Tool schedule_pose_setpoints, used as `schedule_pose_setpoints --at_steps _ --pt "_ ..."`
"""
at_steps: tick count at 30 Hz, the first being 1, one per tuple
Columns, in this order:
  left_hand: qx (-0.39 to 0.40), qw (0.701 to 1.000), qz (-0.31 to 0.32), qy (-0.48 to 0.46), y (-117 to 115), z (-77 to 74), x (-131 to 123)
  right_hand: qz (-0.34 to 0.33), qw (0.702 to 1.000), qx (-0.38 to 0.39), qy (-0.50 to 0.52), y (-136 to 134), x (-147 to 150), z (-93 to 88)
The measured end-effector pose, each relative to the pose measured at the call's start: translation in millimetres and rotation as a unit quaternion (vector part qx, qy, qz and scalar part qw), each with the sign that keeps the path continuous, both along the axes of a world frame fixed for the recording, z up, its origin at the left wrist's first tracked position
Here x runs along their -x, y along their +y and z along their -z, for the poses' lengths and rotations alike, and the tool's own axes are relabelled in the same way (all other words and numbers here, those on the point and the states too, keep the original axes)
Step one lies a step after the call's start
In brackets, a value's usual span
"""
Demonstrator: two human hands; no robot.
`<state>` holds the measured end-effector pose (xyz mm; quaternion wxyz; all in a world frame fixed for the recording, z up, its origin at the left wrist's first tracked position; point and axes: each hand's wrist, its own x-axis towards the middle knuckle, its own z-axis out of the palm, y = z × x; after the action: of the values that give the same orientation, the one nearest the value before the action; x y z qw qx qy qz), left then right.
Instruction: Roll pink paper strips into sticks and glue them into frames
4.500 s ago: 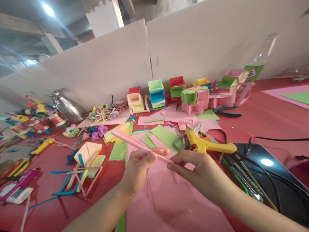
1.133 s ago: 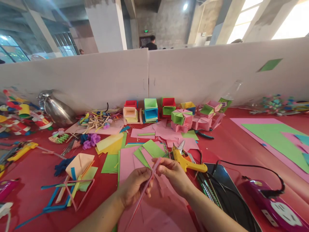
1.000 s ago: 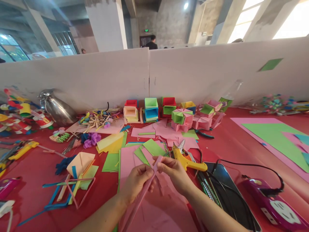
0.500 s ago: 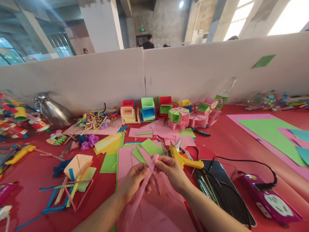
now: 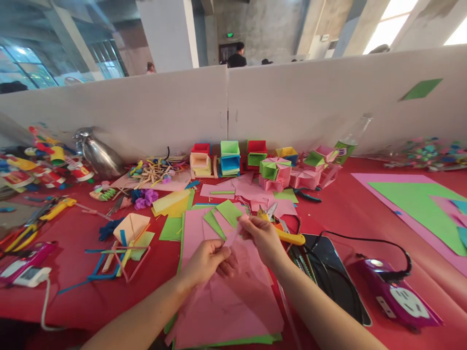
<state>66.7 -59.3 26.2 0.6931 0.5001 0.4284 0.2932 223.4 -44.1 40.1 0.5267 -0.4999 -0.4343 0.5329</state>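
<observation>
My left hand [image 5: 208,260] and my right hand [image 5: 261,236] are both closed on a thin folded pink paper strip [image 5: 233,236], held between them just above a stack of pink sheets [image 5: 226,301]. The left hand pinches its lower end, the right hand pinches its upper end. A yellow glue gun [image 5: 288,236] lies right behind the right hand, partly hidden by it.
Folded paper boxes [image 5: 230,158] line the white partition. A phone [image 5: 328,257] and a purple power strip [image 5: 397,296] lie to the right. Green and pink sheets [image 5: 419,204] cover the far right. Paper frames [image 5: 116,255], scraps and tools are scattered on the left.
The pink strip has been worked from a long stick slanting down-left into a shorter piece between my fingertips. Both hands stayed close together over the pink sheets.
</observation>
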Motion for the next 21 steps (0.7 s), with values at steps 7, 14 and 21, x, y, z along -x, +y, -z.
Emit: schedule_pose_setpoints --at_steps 7,14,21 --pt "0.023 0.998 -0.011 -0.063 -17.2 -1.9 6.6 -0.047 0.998 -0.003 -0.040 -0.2 10.3 -0.2" --pt "0.055 0.998 -0.001 -0.029 -50.4 10.9 36.2 -0.040 0.998 0.027 -0.035 0.3 0.8 -8.3" --pt "0.065 0.998 0.024 -0.011 -70.9 14.8 56.4 -0.036 0.997 0.051 -0.043 -22.0 6.4 -3.3"
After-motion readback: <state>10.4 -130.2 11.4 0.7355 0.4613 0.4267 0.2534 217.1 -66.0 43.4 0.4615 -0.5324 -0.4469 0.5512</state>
